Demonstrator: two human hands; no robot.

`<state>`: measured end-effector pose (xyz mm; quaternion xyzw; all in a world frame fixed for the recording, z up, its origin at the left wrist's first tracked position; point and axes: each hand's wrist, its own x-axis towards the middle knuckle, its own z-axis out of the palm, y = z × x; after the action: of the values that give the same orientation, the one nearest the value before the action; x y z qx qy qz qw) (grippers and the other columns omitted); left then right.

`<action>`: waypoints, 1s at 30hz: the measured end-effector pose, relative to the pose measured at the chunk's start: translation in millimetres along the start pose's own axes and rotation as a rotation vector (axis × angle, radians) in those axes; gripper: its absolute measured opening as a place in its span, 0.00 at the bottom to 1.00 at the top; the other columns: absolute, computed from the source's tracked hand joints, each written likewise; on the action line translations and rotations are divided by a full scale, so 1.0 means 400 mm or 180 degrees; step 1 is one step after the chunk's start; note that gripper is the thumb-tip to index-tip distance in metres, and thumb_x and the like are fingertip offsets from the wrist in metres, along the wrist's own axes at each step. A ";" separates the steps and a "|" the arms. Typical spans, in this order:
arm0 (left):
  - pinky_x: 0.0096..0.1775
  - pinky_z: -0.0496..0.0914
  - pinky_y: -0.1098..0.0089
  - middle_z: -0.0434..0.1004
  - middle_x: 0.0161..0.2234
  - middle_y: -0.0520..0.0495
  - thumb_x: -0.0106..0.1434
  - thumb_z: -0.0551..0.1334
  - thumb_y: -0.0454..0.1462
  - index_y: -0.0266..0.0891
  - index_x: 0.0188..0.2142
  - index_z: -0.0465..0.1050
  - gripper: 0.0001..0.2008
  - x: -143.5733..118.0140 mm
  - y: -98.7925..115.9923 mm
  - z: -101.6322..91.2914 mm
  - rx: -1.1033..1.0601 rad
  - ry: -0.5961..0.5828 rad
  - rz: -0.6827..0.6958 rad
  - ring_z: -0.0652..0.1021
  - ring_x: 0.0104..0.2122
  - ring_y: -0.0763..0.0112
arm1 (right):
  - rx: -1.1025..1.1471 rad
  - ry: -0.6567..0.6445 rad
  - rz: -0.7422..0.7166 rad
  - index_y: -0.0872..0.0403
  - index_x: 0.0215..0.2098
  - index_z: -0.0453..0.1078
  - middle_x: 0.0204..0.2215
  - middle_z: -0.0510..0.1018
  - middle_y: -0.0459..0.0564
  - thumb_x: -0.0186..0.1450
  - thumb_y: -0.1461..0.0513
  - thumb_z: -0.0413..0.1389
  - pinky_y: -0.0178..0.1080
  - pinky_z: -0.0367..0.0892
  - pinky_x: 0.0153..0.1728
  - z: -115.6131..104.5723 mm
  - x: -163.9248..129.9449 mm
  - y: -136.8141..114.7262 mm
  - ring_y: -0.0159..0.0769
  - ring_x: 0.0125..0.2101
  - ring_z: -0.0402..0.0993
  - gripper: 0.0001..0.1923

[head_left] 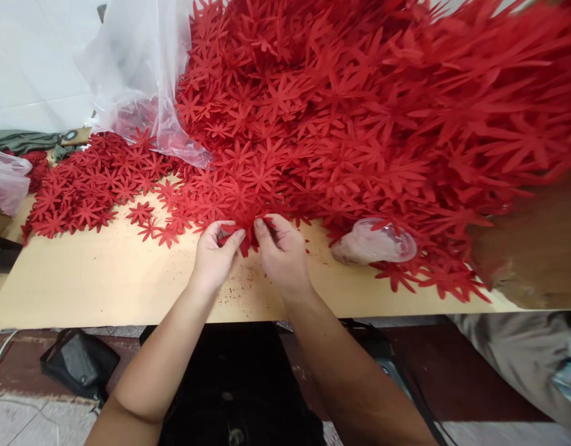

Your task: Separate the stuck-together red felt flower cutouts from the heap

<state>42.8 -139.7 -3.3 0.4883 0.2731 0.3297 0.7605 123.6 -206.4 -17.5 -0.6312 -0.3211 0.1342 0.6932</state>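
Between my two hands is a red fabric flower with narrow pointed petals, held just over the near part of the table. My left hand pinches its left side between thumb and fingers. On the other side, my right hand pinches its petals the same way. Parts of the flower are hidden by my fingers. Right behind my hands rises a large heap of similar red flower cutouts. Small red crumbs are scattered on the tabletop between my wrists.
A clear plastic cup lies on its side to the right. A cardboard box stands at the far right. Clear plastic bags rest on the heap at left. The wooden table's front edge runs below my wrists; a black bag sits beneath.
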 end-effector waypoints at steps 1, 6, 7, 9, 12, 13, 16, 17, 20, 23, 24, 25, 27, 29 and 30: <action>0.28 0.65 0.76 0.74 0.24 0.55 0.49 0.70 0.38 0.37 0.29 0.70 0.12 -0.001 0.000 0.000 0.0026 0.0004 0.0022 0.71 0.23 0.81 | -0.0048 0.0051 0.0028 0.53 0.28 0.66 0.22 0.69 0.43 0.63 0.52 0.54 0.35 0.64 0.28 0.002 0.003 0.000 0.29 0.24 0.65 0.14; 0.31 0.66 0.74 0.77 0.29 0.52 0.46 0.71 0.41 0.37 0.29 0.71 0.15 -0.009 -0.003 -0.004 -0.0104 0.0097 -0.0187 0.72 0.25 0.79 | 0.0122 0.0212 0.0078 0.53 0.30 0.66 0.24 0.71 0.45 0.61 0.54 0.55 0.37 0.65 0.30 0.001 0.034 0.018 0.31 0.25 0.67 0.10; 0.32 0.67 0.73 0.77 0.30 0.52 0.45 0.72 0.41 0.37 0.30 0.72 0.15 -0.009 -0.003 -0.007 -0.0153 0.0132 -0.0223 0.73 0.26 0.79 | 0.0173 0.0273 0.0059 0.52 0.31 0.66 0.25 0.71 0.45 0.60 0.55 0.56 0.38 0.66 0.32 -0.002 0.043 0.022 0.32 0.27 0.68 0.09; 0.35 0.68 0.72 0.78 0.31 0.51 0.45 0.72 0.41 0.37 0.31 0.73 0.15 -0.008 -0.001 -0.015 -0.0244 0.0174 -0.0271 0.75 0.29 0.76 | 0.0228 0.0388 0.0002 0.52 0.31 0.66 0.26 0.72 0.46 0.58 0.55 0.58 0.39 0.67 0.33 -0.009 0.061 0.031 0.32 0.28 0.69 0.09; 0.35 0.69 0.70 0.78 0.30 0.50 0.45 0.71 0.42 0.37 0.33 0.73 0.17 -0.005 0.005 -0.026 -0.0291 0.0170 -0.0352 0.76 0.30 0.73 | 0.0197 0.0476 -0.0007 0.51 0.28 0.65 0.23 0.69 0.44 0.57 0.52 0.59 0.37 0.65 0.29 -0.018 0.076 0.037 0.30 0.24 0.65 0.12; 0.33 0.68 0.70 0.78 0.28 0.50 0.45 0.71 0.43 0.37 0.33 0.72 0.17 -0.004 0.007 -0.029 -0.0270 0.0174 -0.0376 0.76 0.29 0.72 | 0.0178 0.0459 0.0044 0.51 0.26 0.64 0.21 0.67 0.43 0.57 0.50 0.59 0.36 0.63 0.27 -0.019 0.076 0.036 0.29 0.22 0.63 0.15; 0.28 0.66 0.73 0.74 0.22 0.53 0.46 0.71 0.43 0.37 0.31 0.70 0.17 -0.002 0.012 -0.030 -0.0186 0.0240 -0.0377 0.74 0.24 0.75 | 0.0136 0.0346 0.0283 0.52 0.20 0.58 0.16 0.60 0.40 0.55 0.44 0.58 0.34 0.55 0.20 -0.014 0.068 0.028 0.26 0.18 0.54 0.23; 0.27 0.65 0.73 0.73 0.21 0.54 0.45 0.71 0.43 0.36 0.30 0.70 0.17 -0.002 0.013 -0.030 -0.0178 0.0269 -0.0352 0.73 0.22 0.76 | 0.0143 0.0300 0.0338 0.52 0.18 0.56 0.15 0.58 0.40 0.55 0.42 0.58 0.34 0.53 0.20 -0.012 0.064 0.024 0.25 0.18 0.52 0.25; 0.24 0.63 0.75 0.71 0.19 0.55 0.44 0.71 0.45 0.36 0.27 0.68 0.19 -0.001 0.016 -0.028 -0.0169 0.0347 -0.0282 0.70 0.18 0.79 | 0.0241 0.0215 0.0379 0.52 0.17 0.55 0.16 0.56 0.39 0.54 0.43 0.58 0.33 0.53 0.20 -0.002 0.061 0.019 0.25 0.18 0.51 0.26; 0.22 0.61 0.75 0.70 0.19 0.57 0.45 0.71 0.46 0.37 0.26 0.66 0.19 0.000 0.018 -0.029 -0.0114 0.0385 -0.0194 0.67 0.16 0.82 | 0.0312 0.0091 0.0362 0.52 0.22 0.60 0.19 0.63 0.41 0.55 0.47 0.59 0.34 0.59 0.23 0.003 0.073 0.033 0.27 0.20 0.57 0.20; 0.22 0.61 0.76 0.69 0.19 0.57 0.45 0.71 0.47 0.37 0.26 0.66 0.19 0.000 0.019 -0.029 -0.0099 0.0382 -0.0174 0.66 0.16 0.82 | 0.0271 0.0029 0.0342 0.52 0.24 0.61 0.21 0.65 0.42 0.56 0.50 0.59 0.35 0.62 0.25 0.003 0.080 0.041 0.28 0.22 0.60 0.16; 0.21 0.60 0.76 0.68 0.18 0.57 0.46 0.70 0.47 0.37 0.25 0.66 0.19 0.000 0.019 -0.030 -0.0088 0.0379 -0.0155 0.65 0.16 0.83 | 0.0188 -0.0025 0.0304 0.51 0.26 0.63 0.23 0.68 0.43 0.56 0.52 0.58 0.36 0.64 0.27 0.001 0.089 0.051 0.29 0.24 0.63 0.13; 0.20 0.58 0.76 0.66 0.17 0.58 0.47 0.70 0.47 0.37 0.24 0.65 0.19 0.000 0.020 -0.032 -0.0054 0.0377 -0.0130 0.64 0.15 0.83 | -0.0104 -0.0065 0.0176 0.51 0.31 0.65 0.28 0.72 0.46 0.57 0.57 0.57 0.40 0.68 0.33 -0.006 0.109 0.068 0.32 0.28 0.68 0.07; 0.19 0.58 0.76 0.64 0.16 0.58 0.47 0.70 0.47 0.37 0.24 0.65 0.19 0.000 0.022 -0.035 -0.0012 0.0385 -0.0141 0.64 0.15 0.82 | -0.0561 0.0000 -0.0068 0.52 0.36 0.67 0.35 0.74 0.50 0.56 0.60 0.56 0.46 0.69 0.41 -0.018 0.127 0.075 0.38 0.35 0.72 0.09; 0.19 0.58 0.77 0.65 0.16 0.57 0.48 0.70 0.47 0.37 0.25 0.66 0.18 0.000 0.023 -0.036 -0.0008 0.0389 -0.0178 0.65 0.16 0.81 | -0.0840 0.0054 -0.0237 0.52 0.39 0.69 0.39 0.75 0.53 0.56 0.61 0.56 0.49 0.68 0.45 -0.024 0.133 0.072 0.41 0.40 0.72 0.12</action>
<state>29.9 -128.8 -0.2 0.4585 0.3321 0.3378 0.7519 175.8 -177.7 -30.6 -0.7056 -0.3532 0.0596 0.6114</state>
